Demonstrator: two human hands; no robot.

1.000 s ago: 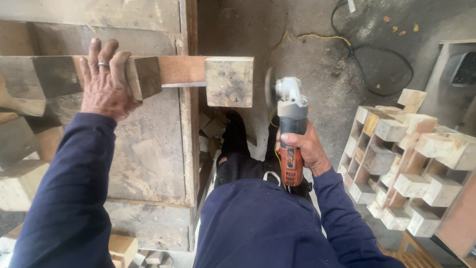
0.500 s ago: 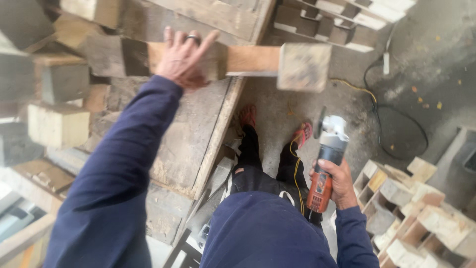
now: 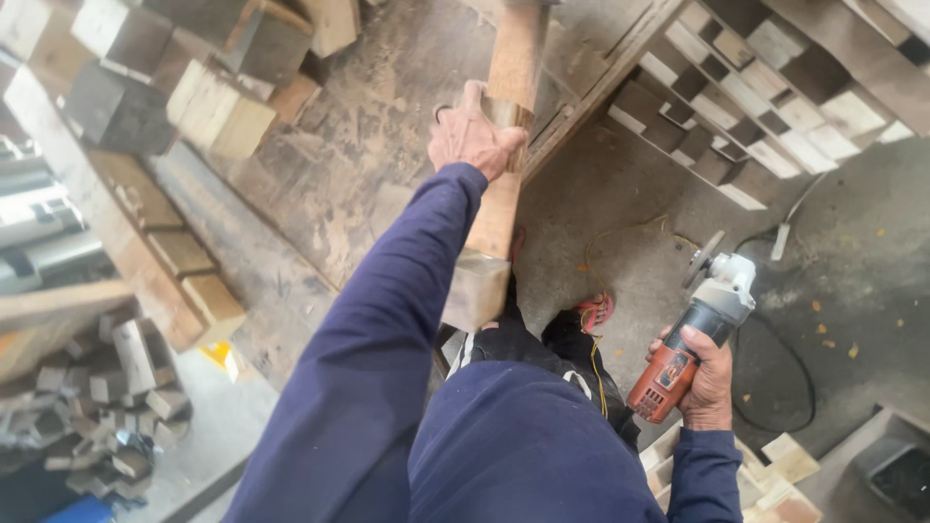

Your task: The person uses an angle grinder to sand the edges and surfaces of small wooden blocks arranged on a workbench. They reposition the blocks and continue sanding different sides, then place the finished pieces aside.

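Your left hand [image 3: 472, 136] clenches the wooden beam [image 3: 502, 145] over the counter [image 3: 320, 184]. Your right hand [image 3: 705, 380] grasps the orange angle grinder [image 3: 690, 334], held low, well apart.

The left hand [image 3: 475, 138] grips a long wooden plank [image 3: 504, 145] with a block on its near end, lying over a worn workbench [image 3: 329, 174]. The right hand [image 3: 705, 383] holds an orange angle grinder [image 3: 693, 334], disc away from the wood. Wooden blocks [image 3: 208, 102] sit at left.
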